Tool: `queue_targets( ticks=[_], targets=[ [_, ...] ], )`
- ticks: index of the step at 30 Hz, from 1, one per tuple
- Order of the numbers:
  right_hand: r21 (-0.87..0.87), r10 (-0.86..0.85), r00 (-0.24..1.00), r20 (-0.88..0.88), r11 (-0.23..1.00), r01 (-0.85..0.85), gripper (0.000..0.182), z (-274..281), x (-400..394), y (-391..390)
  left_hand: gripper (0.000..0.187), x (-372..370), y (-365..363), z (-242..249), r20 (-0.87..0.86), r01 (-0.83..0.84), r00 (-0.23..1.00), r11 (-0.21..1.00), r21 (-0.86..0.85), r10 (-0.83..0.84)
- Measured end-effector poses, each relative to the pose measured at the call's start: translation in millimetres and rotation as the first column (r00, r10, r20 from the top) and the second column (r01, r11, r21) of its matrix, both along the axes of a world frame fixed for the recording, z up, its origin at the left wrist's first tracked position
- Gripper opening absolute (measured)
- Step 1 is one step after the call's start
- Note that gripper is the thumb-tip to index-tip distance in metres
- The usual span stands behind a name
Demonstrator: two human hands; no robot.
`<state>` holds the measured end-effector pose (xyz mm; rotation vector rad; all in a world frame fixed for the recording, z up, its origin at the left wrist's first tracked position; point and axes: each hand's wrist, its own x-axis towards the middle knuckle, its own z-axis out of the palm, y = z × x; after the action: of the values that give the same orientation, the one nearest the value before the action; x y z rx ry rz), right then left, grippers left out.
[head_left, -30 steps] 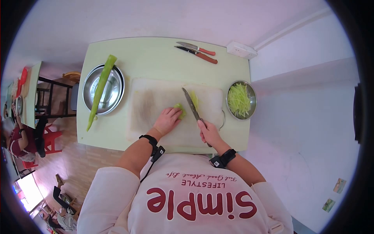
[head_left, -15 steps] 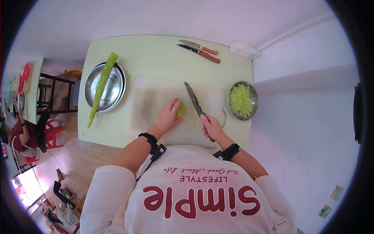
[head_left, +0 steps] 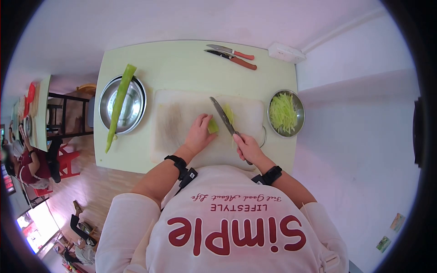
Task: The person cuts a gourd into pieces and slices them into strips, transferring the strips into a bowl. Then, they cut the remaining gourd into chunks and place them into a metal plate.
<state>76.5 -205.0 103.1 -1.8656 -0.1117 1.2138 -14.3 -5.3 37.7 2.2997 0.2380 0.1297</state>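
On the white cutting board (head_left: 175, 136), my left hand (head_left: 199, 134) is closed on a short green vegetable piece (head_left: 212, 126), its fingertips along the piece's upper and left side. My right hand (head_left: 248, 148) grips the handle of a long knife (head_left: 223, 115). The blade points up and left, a little to the right of the green piece. Thin pale-green slices (head_left: 229, 113) lie on the board just right of the blade. A metal bowl (head_left: 300, 113) full of green shreds (head_left: 282, 113) stands right of the board.
A long green stalk (head_left: 119, 104) lies across stacked metal bowls (head_left: 104, 111) at the left. Two more knives (head_left: 241, 61) rest near the table's far edge, by a white socket box (head_left: 286, 53). At the far left a person in dark red (head_left: 31, 163) is beside another table.
The knife blade has shifted slightly left, closer to the green piece. More of the thin slices show to its right. The whole view has shifted slightly.
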Motion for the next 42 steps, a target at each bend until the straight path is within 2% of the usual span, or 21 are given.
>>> queue_targets(
  ticks=[2, 4, 5, 7, 11, 12, 14, 18, 20, 21, 23, 24, 26, 28, 32, 35, 38, 42],
  targets=[
    [-0.002, 0.011, 1.000, -0.005, 1.000, -0.011, 0.042, 1.4, -5.5, -1.1, 0.062, -7.8, 4.3, -4.8, 0.029, 0.015, 0.999, 0.999, -0.031, -0.014],
    [-0.005, -0.001, 1.000, -0.001, 1.000, 0.001, 0.042, 1.3, -10.7, -0.4, 0.046, -17.7, 13.2, -15.9, 0.038, 0.146, 0.989, 0.989, -0.003, -0.146],
    [-0.007, -0.007, 1.000, 0.002, 1.000, 0.007, 0.042, 1.2, -13.5, 0.8, 0.046, -20.8, 15.2, -22.4, 0.039, 0.149, 0.988, 0.989, -0.008, -0.148],
    [-0.018, -0.010, 1.000, 0.020, 1.000, 0.010, 0.041, 0.4, -18.9, 5.9, 0.035, -19.3, 20.6, -20.8, 0.157, 0.220, 0.956, 0.959, 0.178, -0.248],
    [-0.021, 0.018, 0.993, 0.113, 1.000, -0.015, 0.041, -2.1, -36.3, 17.4, 0.030, -11.9, 18.7, -25.9, 0.182, 0.203, 0.955, 0.963, 0.178, -0.235],
    [-0.029, 0.023, 0.994, 0.111, 0.999, -0.020, 0.041, -4.3, -36.9, 16.9, 0.029, -11.4, 18.6, -28.6, 0.194, 0.193, 0.954, 0.965, 0.178, -0.227],
    [-0.044, -0.016, 1.000, -0.004, 0.999, 0.016, 0.041, -9.7, -32.8, 13.2, 0.028, -11.7, 17.2, -32.2, 0.209, 0.180, 0.954, 0.968, 0.173, -0.214],
    [-0.076, -0.013, 1.000, 0.018, 0.997, 0.015, 0.043, -0.5, -28.5, 14.4, 0.028, -10.5, 19.5, -33.0, 0.231, 0.177, 0.949, 0.969, 0.171, -0.214],
    [-0.124, -0.005, 0.987, 0.159, 0.992, 0.025, 0.043, -0.4, -32.7, 17.0, 0.028, -11.9, 17.6, -34.1, 0.232, 0.182, 0.947, 0.967, 0.177, -0.221],
    [-0.126, 0.000, 0.987, 0.159, 0.992, 0.021, 0.043, -1.7, -36.3, 17.7, 0.028, -12.2, 17.6, -32.8, 0.235, 0.183, 0.945, 0.962, 0.202, -0.229],
    [-0.136, 0.023, 0.933, 0.360, 0.990, 0.028, 0.042, -5.3, -45.0, 18.0, 0.028, -12.8, 18.1, -32.2, 0.237, 0.179, 0.943, 0.958, 0.225, -0.232],
    [-0.138, 0.026, 0.933, 0.360, 0.990, 0.026, 0.042, -3.6, -48.3, 19.8, 0.029, -12.3, 16.9, -33.7, 0.235, 0.176, 0.943, 0.952, 0.252, -0.236],
    [-0.137, 0.084, 0.857, 0.509, 0.990, -0.016, 0.043, 1.9, -54.6, 23.0, 0.030, -11.3, 15.2, -37.1, 0.235, 0.172, 0.942, 0.946, 0.275, -0.240],
    [-0.169, 0.129, 0.842, 0.524, 0.985, -0.046, 0.043, 2.2, -59.2, 22.8, 0.032, -10.5, 15.2, -38.6, 0.219, 0.170, 0.940, 0.915, 0.366, -0.262],
    [-0.263, 0.245, 0.770, 0.590, 0.959, -0.104, 0.047, -1.8, -69.3, 22.1, 0.029, -12.1, 18.2, -40.1, 0.154, 0.226, 0.941, 0.901, 0.371, -0.300],
    [-0.271, 0.262, 0.745, 0.614, 0.956, -0.113, 0.049, -6.6, -75.4, 24.1, 0.025, -12.8, 18.4, -39.9, 0.183, 0.213, 0.935, 0.895, 0.392, -0.303],
    [-0.324, 0.317, 0.693, 0.647, 0.938, -0.127, 0.051, -18.0, -79.7, 25.6, 0.025, -13.3, 18.6, -42.3, 0.131, 0.233, 0.943, 0.889, 0.393, -0.305],
    [-0.280, 0.282, 0.694, 0.663, 0.953, -0.120, 0.053, -17.3, -81.2, 27.7, 0.024, -12.2, 17.3, -45.0, 0.180, 0.196, 0.938, 0.883, 0.426, -0.295]
  ],
)
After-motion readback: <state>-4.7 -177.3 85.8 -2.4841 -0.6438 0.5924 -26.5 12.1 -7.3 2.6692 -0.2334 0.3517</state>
